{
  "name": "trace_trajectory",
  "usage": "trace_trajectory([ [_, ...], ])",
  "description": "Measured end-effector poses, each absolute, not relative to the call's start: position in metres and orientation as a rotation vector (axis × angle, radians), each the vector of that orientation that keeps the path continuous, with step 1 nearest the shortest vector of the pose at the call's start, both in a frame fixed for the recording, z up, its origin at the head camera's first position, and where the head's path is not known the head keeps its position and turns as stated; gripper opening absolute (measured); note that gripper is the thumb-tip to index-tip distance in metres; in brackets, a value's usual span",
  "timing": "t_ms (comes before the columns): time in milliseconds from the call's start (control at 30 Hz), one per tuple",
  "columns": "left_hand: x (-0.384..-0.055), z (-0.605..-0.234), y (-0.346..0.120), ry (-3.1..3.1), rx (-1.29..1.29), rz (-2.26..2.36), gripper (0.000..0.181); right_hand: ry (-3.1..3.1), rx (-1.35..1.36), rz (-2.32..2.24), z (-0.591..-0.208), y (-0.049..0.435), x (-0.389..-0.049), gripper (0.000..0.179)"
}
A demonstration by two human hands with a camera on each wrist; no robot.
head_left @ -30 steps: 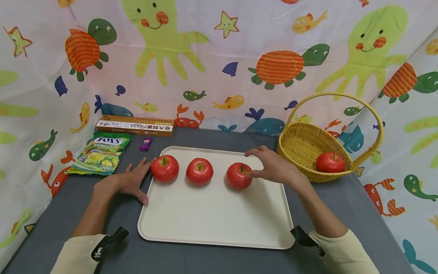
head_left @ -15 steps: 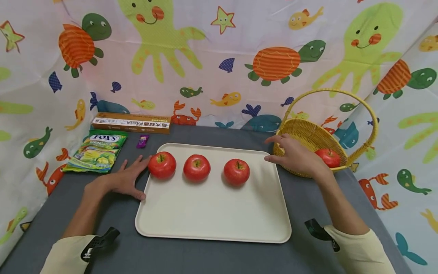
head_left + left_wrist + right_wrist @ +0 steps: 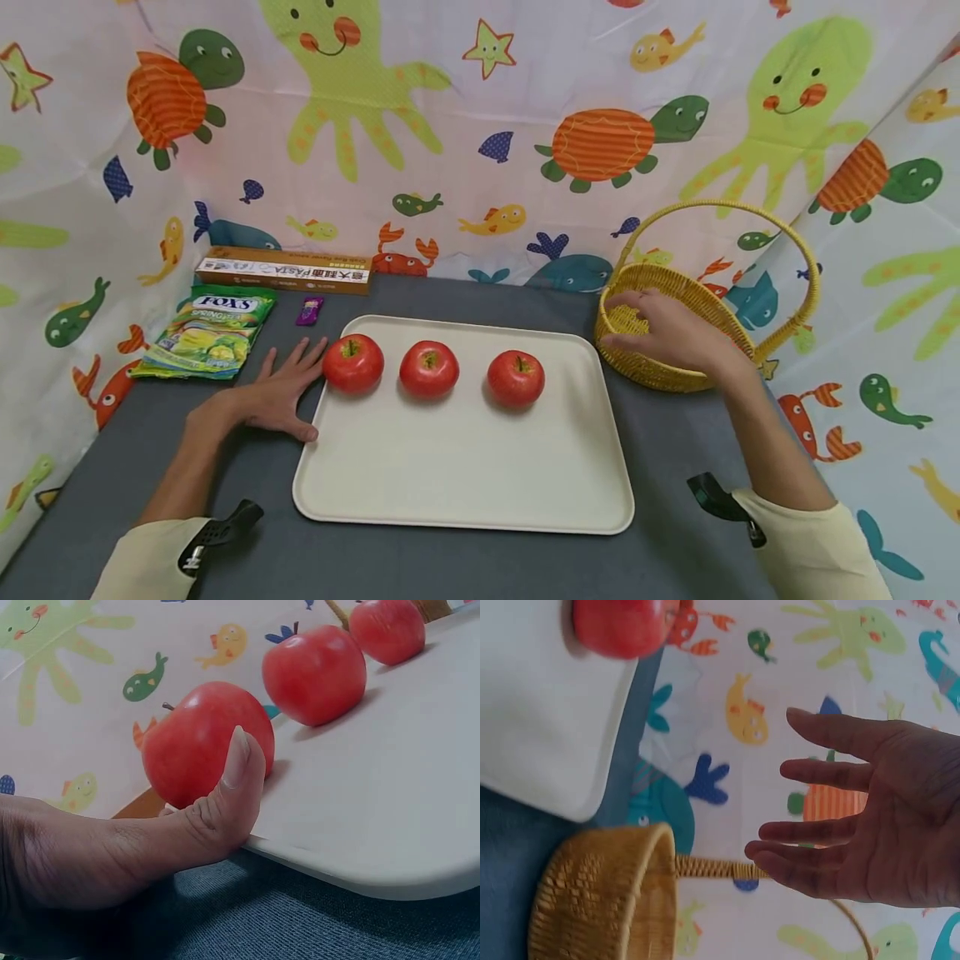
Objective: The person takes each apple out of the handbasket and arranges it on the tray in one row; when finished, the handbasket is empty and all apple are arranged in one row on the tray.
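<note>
Three red apples, a left one (image 3: 352, 364), a middle one (image 3: 429, 369) and a right one (image 3: 515, 380), stand in a row on the cream tray (image 3: 465, 467). My left hand (image 3: 273, 396) rests with spread fingers at the tray's left edge. In the left wrist view its thumb (image 3: 238, 776) lies at the rim, in front of the nearest apple (image 3: 199, 746). Over the yellow wicker basket (image 3: 652, 373) is my right hand (image 3: 675, 333), holding nothing. The right wrist view shows its fingers (image 3: 810, 832) extended and apart. The hand and forearm hide part of the basket's inside.
Behind my left hand lie a green FOX'S candy bag (image 3: 217, 329), a small purple wrapped candy (image 3: 309, 311) and a long pasta box (image 3: 285, 271). A tall handle (image 3: 806, 292) arches over the basket. A printed sea-animal curtain (image 3: 450, 125) closes off the back and sides.
My right hand has left the right apple on the tray and moved right, over the basket. The apple in the basket is now hidden from the head view. The left hand stays at the tray.
</note>
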State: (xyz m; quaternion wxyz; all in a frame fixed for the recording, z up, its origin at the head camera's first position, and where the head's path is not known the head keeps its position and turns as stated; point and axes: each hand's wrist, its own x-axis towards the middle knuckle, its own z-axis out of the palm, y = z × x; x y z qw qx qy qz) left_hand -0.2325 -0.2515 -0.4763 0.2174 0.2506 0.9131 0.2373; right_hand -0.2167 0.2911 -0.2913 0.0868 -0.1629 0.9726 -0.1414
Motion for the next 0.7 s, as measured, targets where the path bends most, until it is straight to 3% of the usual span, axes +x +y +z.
trace_trajectory([
  [367,-0.234,-0.481,-0.253,2.531,0.678,0.657,0.138,2.864,-0.338,-0.243,-0.281,0.335,-0.246,0.059],
  [700,-0.232,-0.480,-0.252,2.530,0.672,0.656,0.138,2.784,-0.126,-0.194,-0.304,0.376,-0.266,0.059],
])
